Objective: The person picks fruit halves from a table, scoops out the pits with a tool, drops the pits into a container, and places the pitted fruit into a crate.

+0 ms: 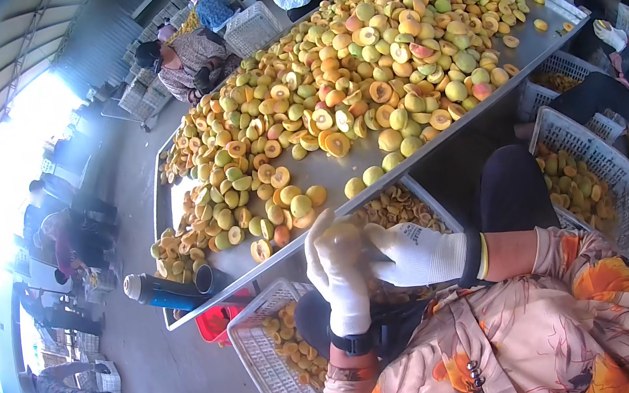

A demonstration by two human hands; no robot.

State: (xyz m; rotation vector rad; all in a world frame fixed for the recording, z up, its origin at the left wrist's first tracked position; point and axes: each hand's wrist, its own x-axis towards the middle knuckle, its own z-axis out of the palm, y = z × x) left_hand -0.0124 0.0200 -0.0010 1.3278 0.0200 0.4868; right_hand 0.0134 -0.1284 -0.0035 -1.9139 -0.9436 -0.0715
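My left hand, in a white glove with a dark watch at the wrist, is raised at the near edge of the metal table. Against its palm and fingers sits a pale, blurred round thing, about the size of a peach; its kind is not clear. My right hand, gloved in white, comes in from the right with its fingers bent around the same thing. Both hands are closed on it. Just beyond them, whole and halved yellow peaches are heaped on the metal table, some showing pits.
Crates of cut fruit stand below: a white crate at left, another crate beneath my hands, and one at right. A dark bottle and black cup sit at the table's left corner. Several people work around the table.
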